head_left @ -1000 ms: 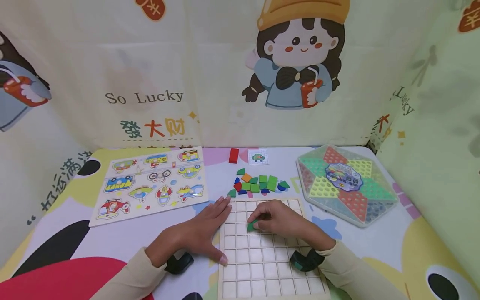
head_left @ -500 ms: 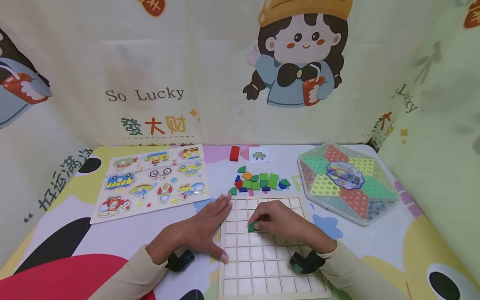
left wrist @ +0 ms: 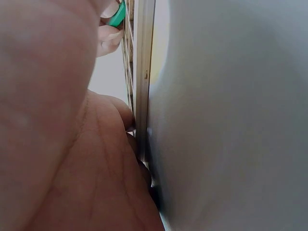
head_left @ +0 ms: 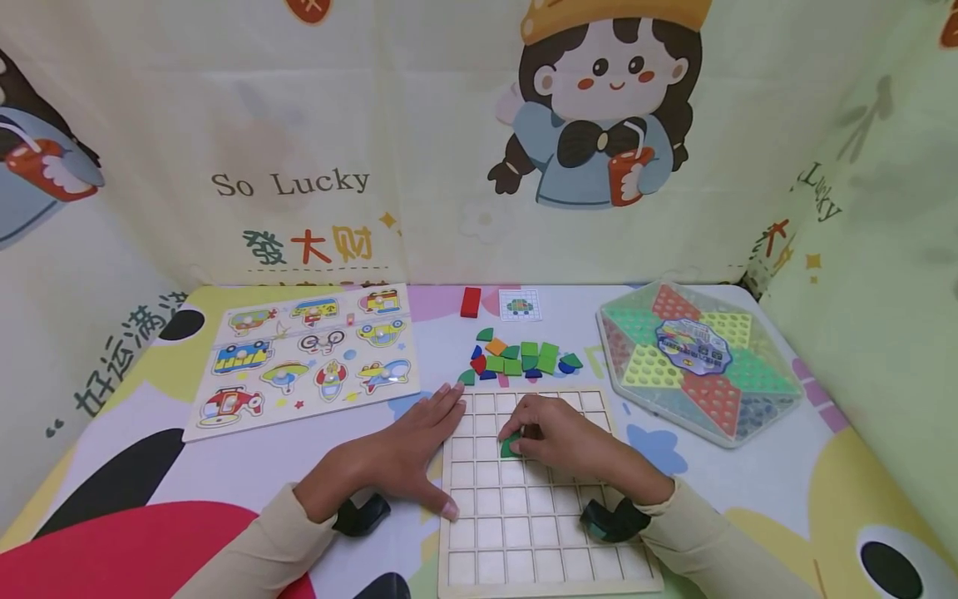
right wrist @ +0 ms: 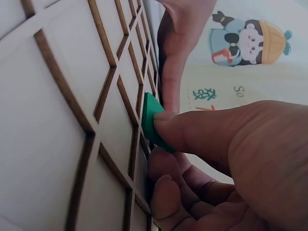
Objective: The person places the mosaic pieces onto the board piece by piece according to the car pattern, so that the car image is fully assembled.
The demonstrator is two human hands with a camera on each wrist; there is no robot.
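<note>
My right hand (head_left: 557,434) pinches a green piece (head_left: 508,450) with a curved edge between thumb and fingers. It holds the piece against the upper part of a wooden grid board (head_left: 490,534), left of the middle. In the right wrist view, the thumb presses on the flat green piece (right wrist: 150,118), which stands tilted at the grid's raised ribs. The fingertips behind it are partly hidden. My left hand (head_left: 400,456) lies along the board's left edge with its fingers straight, and the thumb rests on the frame. Its palm fills much of the left wrist view.
Beyond the board lie several loose pieces (head_left: 528,349), green, blue, red and orange. Behind them are a red block (head_left: 471,302) and a small picture card (head_left: 520,305). A vehicle puzzle board (head_left: 307,362) lies left, a hexagonal Chinese checkers box (head_left: 699,362) right.
The head view has tilted down slightly, so everything sits a little higher in it. The green piece has turned or shifted slightly in the right hand. The left hand stays put on the board.
</note>
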